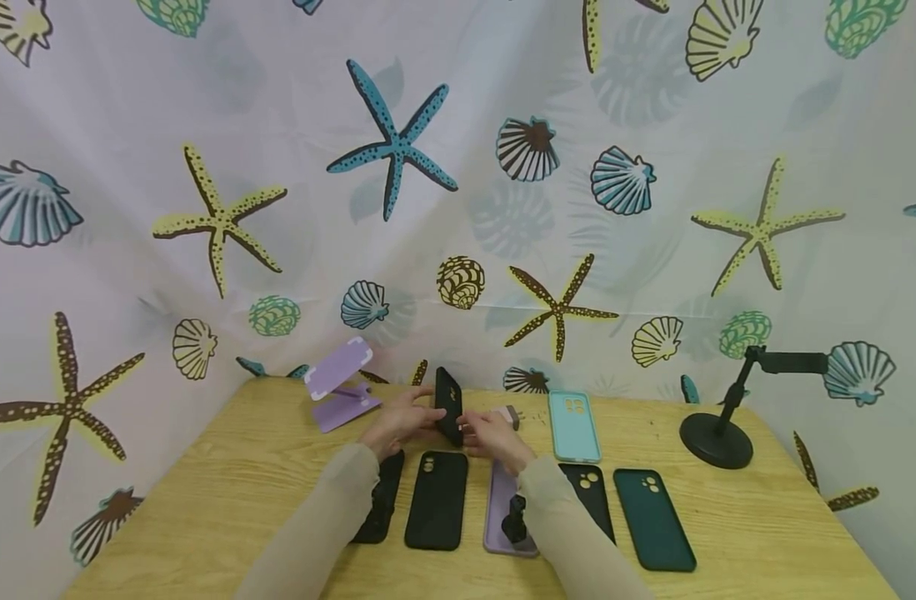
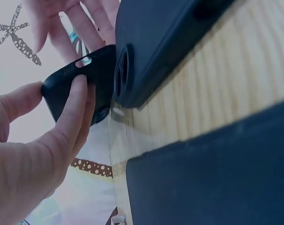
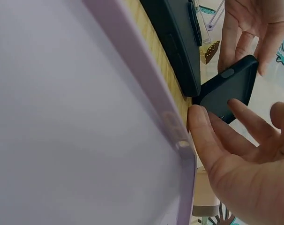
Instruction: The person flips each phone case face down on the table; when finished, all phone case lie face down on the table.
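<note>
A black phone case (image 1: 448, 406) stands on edge near the back of the table, between my two hands. My left hand (image 1: 403, 423) pinches it; in the left wrist view the thumb is at one edge of the phone case (image 2: 67, 91) and the fingers lie against its face. My right hand (image 1: 495, 437) is at the other side, its fingers loosely extended. In the right wrist view, the fingertips of my right hand (image 3: 240, 150) reach over the hollow inside of the phone case (image 3: 226, 96).
Several phone cases lie in front, including a black one (image 1: 437, 500), a lilac one (image 1: 500, 508) under my right forearm and a dark green one (image 1: 656, 521). Behind are a light blue case (image 1: 575, 427), a lilac stand (image 1: 341, 385) and a black stand (image 1: 716, 440).
</note>
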Tool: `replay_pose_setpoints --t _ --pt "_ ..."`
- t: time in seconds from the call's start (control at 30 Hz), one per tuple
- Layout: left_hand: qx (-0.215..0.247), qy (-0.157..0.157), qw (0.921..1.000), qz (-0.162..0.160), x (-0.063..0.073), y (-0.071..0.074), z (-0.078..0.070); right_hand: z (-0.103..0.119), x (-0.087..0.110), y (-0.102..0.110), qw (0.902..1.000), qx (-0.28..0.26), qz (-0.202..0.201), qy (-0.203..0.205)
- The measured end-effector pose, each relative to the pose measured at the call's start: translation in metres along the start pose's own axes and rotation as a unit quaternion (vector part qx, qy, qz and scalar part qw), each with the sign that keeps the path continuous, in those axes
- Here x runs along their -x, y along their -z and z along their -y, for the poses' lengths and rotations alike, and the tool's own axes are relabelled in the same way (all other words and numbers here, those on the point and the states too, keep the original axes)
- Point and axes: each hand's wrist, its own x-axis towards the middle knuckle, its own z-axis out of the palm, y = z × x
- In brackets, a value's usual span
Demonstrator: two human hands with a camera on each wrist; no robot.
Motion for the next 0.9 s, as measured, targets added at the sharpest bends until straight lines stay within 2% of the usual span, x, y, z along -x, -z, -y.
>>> replay_pose_setpoints --t 0.2,0.3,0.47,0.8,0.9 --pt "0.014 -0.012 0.9994 0.029 0.002 -0.007 0.002 0.001 -0.002 0.000 0.9991 -0.028 0.029 0.008" --pt "0.013 -0.006 0.9993 0.033 0.002 -0.009 -0.001 0.003 -0.001 -0.001 0.9985 -0.036 0.041 0.007" --pt "0.016 -0.004 0.9988 0.046 0.001 -0.012 -0.004 0.006 -0.001 -0.001 0.9990 -0.032 0.027 -0.015" --pt "0.008 -0.005 0.9994 0.033 0.000 -0.013 -0.002 0.008 -0.003 -0.001 0.9984 -0.051 0.024 -0.011" --pt "-0.010 0.000 0.9996 0.028 0.001 -0.015 -0.004 0.007 -0.004 0.000 0.9984 -0.053 0.021 -0.004"
